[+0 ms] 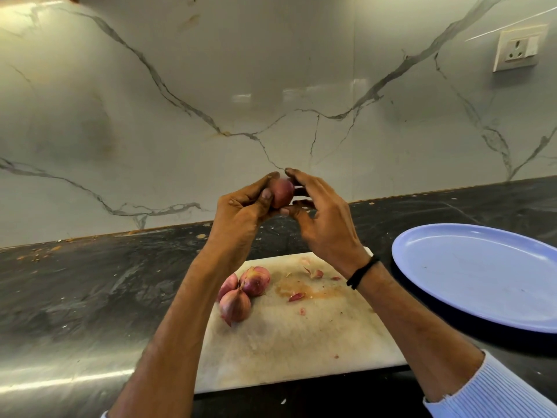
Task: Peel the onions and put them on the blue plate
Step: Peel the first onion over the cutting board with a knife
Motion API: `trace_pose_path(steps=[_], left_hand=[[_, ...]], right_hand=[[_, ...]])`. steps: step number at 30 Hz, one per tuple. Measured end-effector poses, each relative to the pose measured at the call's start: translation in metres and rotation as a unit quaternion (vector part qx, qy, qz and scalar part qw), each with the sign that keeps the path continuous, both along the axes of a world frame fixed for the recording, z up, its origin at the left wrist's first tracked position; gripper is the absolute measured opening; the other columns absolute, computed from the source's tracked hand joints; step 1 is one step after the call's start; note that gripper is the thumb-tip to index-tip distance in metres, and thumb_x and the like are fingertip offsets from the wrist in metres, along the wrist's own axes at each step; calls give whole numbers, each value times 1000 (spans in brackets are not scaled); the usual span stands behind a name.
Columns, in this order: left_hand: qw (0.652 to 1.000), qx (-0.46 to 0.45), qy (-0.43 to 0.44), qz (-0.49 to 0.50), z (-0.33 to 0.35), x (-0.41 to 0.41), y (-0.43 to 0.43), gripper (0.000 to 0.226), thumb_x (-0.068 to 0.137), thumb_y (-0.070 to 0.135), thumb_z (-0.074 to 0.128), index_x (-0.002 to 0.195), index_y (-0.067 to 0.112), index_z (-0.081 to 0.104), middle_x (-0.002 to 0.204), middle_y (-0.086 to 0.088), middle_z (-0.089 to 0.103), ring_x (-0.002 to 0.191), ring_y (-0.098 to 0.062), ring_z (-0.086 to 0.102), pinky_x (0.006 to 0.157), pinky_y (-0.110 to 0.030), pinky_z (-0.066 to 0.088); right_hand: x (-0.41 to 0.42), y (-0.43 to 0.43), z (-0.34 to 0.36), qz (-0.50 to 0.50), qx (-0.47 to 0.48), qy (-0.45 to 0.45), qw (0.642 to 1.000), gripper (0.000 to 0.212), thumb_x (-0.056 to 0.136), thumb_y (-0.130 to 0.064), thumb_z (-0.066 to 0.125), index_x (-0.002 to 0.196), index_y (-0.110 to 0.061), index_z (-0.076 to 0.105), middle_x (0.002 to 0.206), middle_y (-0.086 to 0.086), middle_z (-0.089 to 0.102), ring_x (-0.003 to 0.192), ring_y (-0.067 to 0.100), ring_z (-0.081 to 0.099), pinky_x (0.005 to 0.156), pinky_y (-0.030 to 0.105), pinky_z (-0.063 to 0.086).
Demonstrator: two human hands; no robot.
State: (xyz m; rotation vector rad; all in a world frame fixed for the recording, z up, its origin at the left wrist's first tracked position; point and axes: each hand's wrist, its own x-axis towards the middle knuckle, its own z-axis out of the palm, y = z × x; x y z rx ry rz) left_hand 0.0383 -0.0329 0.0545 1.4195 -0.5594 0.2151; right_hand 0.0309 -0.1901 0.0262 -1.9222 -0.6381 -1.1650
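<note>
1. We see the left hand point(244, 206) raised above the counter, gripping a small reddish-purple round onion point(281, 193), with the thumb pressed on its near side and the forefinger over its top.
2. The right hand point(319, 212) closes on the same onion from the other side, fingers curled round it (a black band point(361, 271) circles that wrist).
3. Below the hands lies a white, stained rectangular cutting board point(286, 342); three more unpeeled reddish onions point(235, 306) huddle together on its left part.
4. We note loose scraps of purple peel point(297, 296) scattered across the board.
5. The round pale-blue plate point(482, 282) rests on the dark stone countertop point(90, 297), just right of the board, with no onions on it.
</note>
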Motion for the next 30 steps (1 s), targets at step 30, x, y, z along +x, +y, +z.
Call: trace_pose_path(steps=[30], left_hand=[[997,23,-5,72,3,-7,-1,19,86,0,71,98,14,76,90,-2,78,90,-26,75,79,-38,63]], right_hand=[[3,-3,-5,-39,-28,13,999,54,82,-9,79,132,-8,60,124,10,67,111,20,63,99,29,52]])
